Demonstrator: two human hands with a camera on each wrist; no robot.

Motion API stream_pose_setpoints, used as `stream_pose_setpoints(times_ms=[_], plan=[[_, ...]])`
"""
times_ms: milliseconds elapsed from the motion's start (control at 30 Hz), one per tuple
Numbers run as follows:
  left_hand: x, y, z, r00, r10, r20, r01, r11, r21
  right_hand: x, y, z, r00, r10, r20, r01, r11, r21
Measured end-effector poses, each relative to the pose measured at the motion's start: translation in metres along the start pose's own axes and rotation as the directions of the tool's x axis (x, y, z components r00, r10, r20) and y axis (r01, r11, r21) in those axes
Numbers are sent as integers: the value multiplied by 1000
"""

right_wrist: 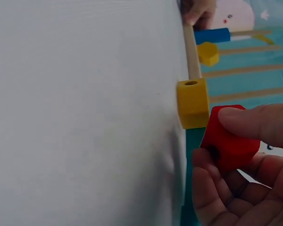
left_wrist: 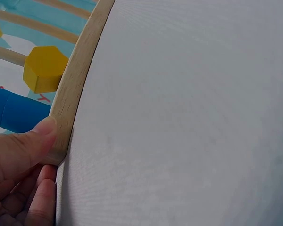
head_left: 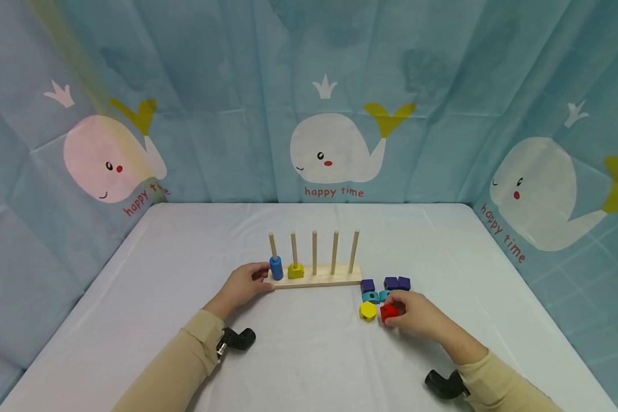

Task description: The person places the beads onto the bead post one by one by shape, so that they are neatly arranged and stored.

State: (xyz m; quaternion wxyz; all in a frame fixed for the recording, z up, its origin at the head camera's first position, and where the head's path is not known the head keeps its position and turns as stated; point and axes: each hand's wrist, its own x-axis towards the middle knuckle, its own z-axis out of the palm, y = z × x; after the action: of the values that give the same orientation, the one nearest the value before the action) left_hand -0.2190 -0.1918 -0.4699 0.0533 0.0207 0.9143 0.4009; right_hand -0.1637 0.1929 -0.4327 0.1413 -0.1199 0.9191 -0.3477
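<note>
Here, my right grip (head_left: 413, 312) pinches the red block (head_left: 388, 312), closed to its width; my left grip (head_left: 242, 288) holds one end of the rack (head_left: 335, 279), presumably to steady it.

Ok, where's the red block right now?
In the head view, right of centre: the right hand pinches the red block, just right of the loose yellow block.

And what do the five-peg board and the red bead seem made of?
Five-peg board: unpainted-looking wood, smooth and matte, by its pale tan colour and visible grain.
Red bead: perhaps painted wood, smooth, low-sheen; no grain shows, so plastic remains possible.
</note>
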Motion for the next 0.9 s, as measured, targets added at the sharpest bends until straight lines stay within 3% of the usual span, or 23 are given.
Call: stream_pose_setpoints(times_ms=[167,367,633,900], plan=[[1,0,0,1000,-1,1,1,1000,3,3,-8,-11,1000,-30,-9,31,997,67],[1,1,0,1000,2,-2,-2,1000,1,14,-26,-22,995,-83,-51,87,993,76],[2,0,-1,1000,6,6,-6,1000,-10,36,-64,-31,980,-170,-108,179,980,82],[0,0,-2,1000,13,3,-13,1000,7,57,-107,-25,956,-247,-159,273,946,176]])
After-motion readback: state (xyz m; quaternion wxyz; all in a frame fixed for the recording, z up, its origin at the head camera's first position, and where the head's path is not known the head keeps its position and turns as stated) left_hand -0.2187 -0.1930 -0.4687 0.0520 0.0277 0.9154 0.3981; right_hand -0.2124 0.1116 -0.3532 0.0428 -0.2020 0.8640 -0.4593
